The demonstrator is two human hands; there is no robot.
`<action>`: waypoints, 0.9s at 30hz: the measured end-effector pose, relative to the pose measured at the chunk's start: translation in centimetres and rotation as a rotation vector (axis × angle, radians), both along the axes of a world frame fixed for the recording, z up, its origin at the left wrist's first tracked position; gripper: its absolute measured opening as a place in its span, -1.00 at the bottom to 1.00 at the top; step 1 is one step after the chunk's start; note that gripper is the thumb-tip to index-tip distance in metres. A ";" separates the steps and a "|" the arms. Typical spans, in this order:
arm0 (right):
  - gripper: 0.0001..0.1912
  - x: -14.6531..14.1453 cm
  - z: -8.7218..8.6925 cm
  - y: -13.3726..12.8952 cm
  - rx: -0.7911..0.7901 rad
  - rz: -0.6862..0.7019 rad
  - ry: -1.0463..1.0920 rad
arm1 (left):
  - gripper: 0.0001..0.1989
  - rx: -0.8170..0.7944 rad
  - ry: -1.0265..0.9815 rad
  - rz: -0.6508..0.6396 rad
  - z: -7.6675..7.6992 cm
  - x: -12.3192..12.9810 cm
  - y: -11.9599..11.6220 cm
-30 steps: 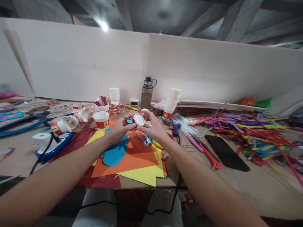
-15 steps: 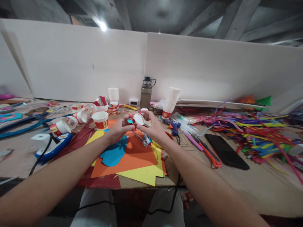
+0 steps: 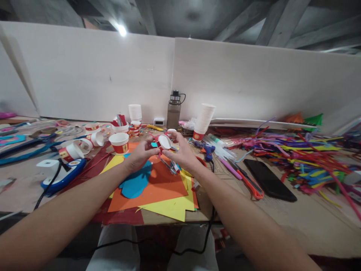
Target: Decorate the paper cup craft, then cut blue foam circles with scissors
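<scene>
The left hand (image 3: 141, 153) and the right hand (image 3: 182, 150) close their fingers around opposite sides of a small red-and-white paper cup (image 3: 164, 142). The cup lies between the two grips, tilted with its round white end towards the camera, and is held above the upper part of an orange sheet (image 3: 162, 188). A bit of blue shows on it, near the left fingers.

Yellow paper (image 3: 169, 209) sticks out from under the orange sheet at the near edge of the bench (image 3: 307, 226); a blue paper shape (image 3: 137, 182) lies on top, partly below the left hand. Pens (image 3: 172, 165) lie just under the cup, between the hands. To the right are a blue glue gun (image 3: 209, 151), an orange-handled cutter (image 3: 254, 188) and a black phone (image 3: 270, 180); to the left, a blue-and-white power strip (image 3: 66, 176).

Gold characters on red bands mark the upright bowl-like cup (image 3: 119, 143) and the tall cup stack (image 3: 204, 122), too small to read.

Farther right spreads a heap of coloured pipe cleaners (image 3: 304, 154). Beyond the hands stand a grey bottle (image 3: 173, 113) and a small white digital display (image 3: 159, 122), its reading illegible, before a white partition (image 3: 113, 75).
</scene>
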State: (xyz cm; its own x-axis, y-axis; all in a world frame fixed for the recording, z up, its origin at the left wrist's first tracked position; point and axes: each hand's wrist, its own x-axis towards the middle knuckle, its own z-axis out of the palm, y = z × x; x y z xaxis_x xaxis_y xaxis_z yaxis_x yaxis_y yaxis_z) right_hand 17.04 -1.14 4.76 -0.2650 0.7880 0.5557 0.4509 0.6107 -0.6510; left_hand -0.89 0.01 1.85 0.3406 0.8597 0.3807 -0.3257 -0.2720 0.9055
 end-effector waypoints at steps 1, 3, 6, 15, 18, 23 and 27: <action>-0.37 0.0 -0.1 0.1 0.000 -0.001 0.002 | -0.46 -0.002 0.006 0.006 0.0 0.0 0.0; -0.36 0.0 -0.2 0.3 -0.004 0.003 0.001 | -0.46 -0.009 0.016 0.018 0.0 0.0 -0.1; -0.37 0.0 -0.4 0.6 -0.001 0.006 -0.005 | -0.48 -0.020 0.017 0.032 -0.1 0.0 0.0; -0.37 0.0 -0.4 0.6 0.010 0.003 -0.005 | -0.43 0.016 0.013 -0.006 0.2 0.1 -0.1; -0.37 -0.1 -0.2 0.3 0.006 0.003 0.007 | -0.39 0.037 0.018 -0.017 0.4 0.1 -0.2; -0.39 -0.2 0.1 -0.2 -0.014 -0.040 -0.002 | -0.37 0.031 0.016 0.009 0.3 0.1 -0.3; -0.38 -0.2 0.2 -0.4 -0.016 -0.052 -0.014 | -0.40 0.022 0.022 0.018 0.4 0.1 -0.4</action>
